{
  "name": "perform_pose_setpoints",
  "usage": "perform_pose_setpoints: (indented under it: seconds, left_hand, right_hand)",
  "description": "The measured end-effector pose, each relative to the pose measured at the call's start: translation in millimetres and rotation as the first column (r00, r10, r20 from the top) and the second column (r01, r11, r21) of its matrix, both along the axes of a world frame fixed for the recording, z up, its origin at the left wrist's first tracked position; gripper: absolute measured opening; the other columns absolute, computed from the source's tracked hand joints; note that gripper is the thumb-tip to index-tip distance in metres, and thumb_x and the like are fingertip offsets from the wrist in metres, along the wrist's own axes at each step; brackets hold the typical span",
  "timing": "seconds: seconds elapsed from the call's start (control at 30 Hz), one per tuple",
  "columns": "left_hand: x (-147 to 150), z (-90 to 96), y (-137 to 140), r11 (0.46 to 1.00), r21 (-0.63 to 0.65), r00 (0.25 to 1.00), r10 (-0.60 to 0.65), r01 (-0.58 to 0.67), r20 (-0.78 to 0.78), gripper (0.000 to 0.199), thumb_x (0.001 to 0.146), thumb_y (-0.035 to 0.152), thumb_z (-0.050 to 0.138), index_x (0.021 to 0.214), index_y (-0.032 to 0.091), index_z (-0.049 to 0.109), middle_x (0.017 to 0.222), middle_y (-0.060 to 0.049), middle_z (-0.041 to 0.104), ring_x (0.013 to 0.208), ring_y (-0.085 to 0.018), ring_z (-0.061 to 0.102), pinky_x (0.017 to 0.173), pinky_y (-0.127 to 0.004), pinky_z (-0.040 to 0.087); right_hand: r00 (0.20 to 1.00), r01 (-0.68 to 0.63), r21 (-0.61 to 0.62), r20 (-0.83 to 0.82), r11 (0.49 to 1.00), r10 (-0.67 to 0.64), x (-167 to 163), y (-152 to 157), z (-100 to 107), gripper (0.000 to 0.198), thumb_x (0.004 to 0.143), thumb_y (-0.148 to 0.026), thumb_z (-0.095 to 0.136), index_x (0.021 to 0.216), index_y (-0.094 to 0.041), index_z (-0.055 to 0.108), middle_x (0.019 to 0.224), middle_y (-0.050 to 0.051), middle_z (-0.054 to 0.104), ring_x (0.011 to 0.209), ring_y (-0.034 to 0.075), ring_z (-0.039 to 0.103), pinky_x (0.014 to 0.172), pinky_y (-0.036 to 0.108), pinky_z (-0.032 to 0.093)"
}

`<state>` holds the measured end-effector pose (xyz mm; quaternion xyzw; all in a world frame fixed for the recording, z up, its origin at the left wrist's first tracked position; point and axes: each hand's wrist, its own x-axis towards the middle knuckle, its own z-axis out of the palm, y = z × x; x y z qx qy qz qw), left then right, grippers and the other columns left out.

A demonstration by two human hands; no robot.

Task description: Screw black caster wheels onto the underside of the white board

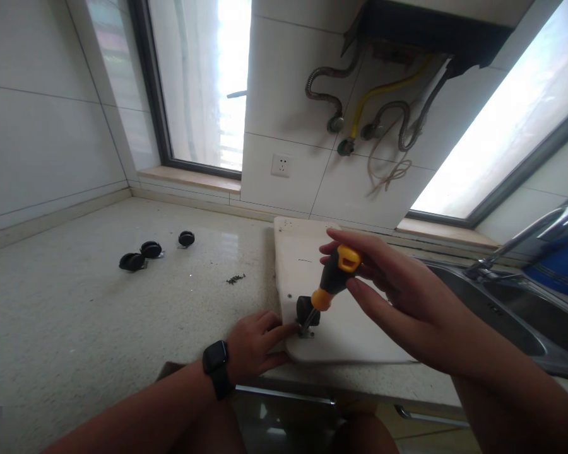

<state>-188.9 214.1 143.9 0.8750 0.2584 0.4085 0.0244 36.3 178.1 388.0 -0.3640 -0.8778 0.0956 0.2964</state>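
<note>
In my right hand (pixel 397 296) is a screwdriver (pixel 334 277) with a black and yellow handle, held loosely between thumb and fingers. Its shaft slants down to the metal plate of a black caster wheel (pixel 307 310), which stands on the near left corner of a white board (pixel 360 337). My left hand (pixel 260 340), with a black watch at the wrist, grips that corner, its index fingertip touching beside the caster's plate. The screwdriver's tip and any screw under it are too small to make out.
Left on the speckled countertop (pixel 99 328) lie three black casters (pixel 150 250) and a small pile of screws (pixel 235 279). A metal sink (pixel 473 315) with a tap (pixel 544 227) is at the right. Hoses (pixel 324 94) hang from the wall behind the board.
</note>
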Motion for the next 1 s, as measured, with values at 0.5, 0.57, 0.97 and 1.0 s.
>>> perform_pose_setpoints:
  seconds: [0.5, 0.57, 0.97, 1.0]
  left_hand:
    - [-1.6, 0.6, -2.6, 0.999, -0.014, 0.998, 0.032, -0.033, -0.061, 0.047, 0.101, 0.052, 0.053, 0.137, 0.023, 0.057, 0.098, -0.007, 0.063, 0.078, -0.021, 0.061, 0.063, -0.034, 0.055]
    - [-1.9, 0.0, -3.0, 0.999, -0.004, 0.997, 0.037, -0.037, -0.072, 0.048, 0.1, 0.051, 0.054, 0.138, 0.022, 0.056, 0.099, -0.007, 0.063, 0.078, -0.021, 0.061, 0.064, -0.034, 0.055]
    - [1.3, 3.1, -21.5, 0.984, -0.096, 0.974, 0.129, -0.149, -0.189, 0.06, 0.099, 0.058, 0.051, 0.145, 0.02, 0.049, 0.11, -0.011, 0.061, 0.091, -0.025, 0.061, 0.073, -0.039, 0.056]
    - [1.4, 3.7, -23.3, 0.982, -0.102, 0.972, 0.136, -0.157, -0.19, 0.061, 0.099, 0.059, 0.051, 0.146, 0.02, 0.048, 0.111, -0.011, 0.061, 0.092, -0.025, 0.061, 0.074, -0.04, 0.057]
  right_hand:
    - [0.996, 0.011, 0.096, 0.089, 0.995, -0.019, -5.9, 2.5, 14.2, 0.048, 0.1, -0.027, 0.053, 0.147, -0.036, 0.051, 0.132, 0.008, 0.064, 0.115, 0.024, 0.066, 0.093, 0.042, 0.06]
    - [0.99, 0.08, 0.145, 0.104, 0.986, -0.096, -8.5, 3.0, 14.4, 0.035, 0.098, -0.034, 0.059, 0.133, -0.032, 0.064, 0.119, 0.01, 0.067, 0.102, 0.024, 0.069, 0.087, 0.042, 0.061]
    - [0.997, 0.006, -0.028, 0.071, 1.0, -0.004, 3.0, 12.5, 12.1, 0.055, 0.097, -0.035, 0.059, 0.151, -0.034, 0.048, 0.135, 0.007, 0.066, 0.116, 0.027, 0.069, 0.102, 0.048, 0.059]
    - [0.997, 0.033, -0.021, 0.065, 0.999, -0.032, 2.9, 12.5, 11.9, 0.054, 0.096, -0.037, 0.061, 0.149, -0.034, 0.05, 0.13, 0.007, 0.068, 0.111, 0.027, 0.071, 0.099, 0.048, 0.06]
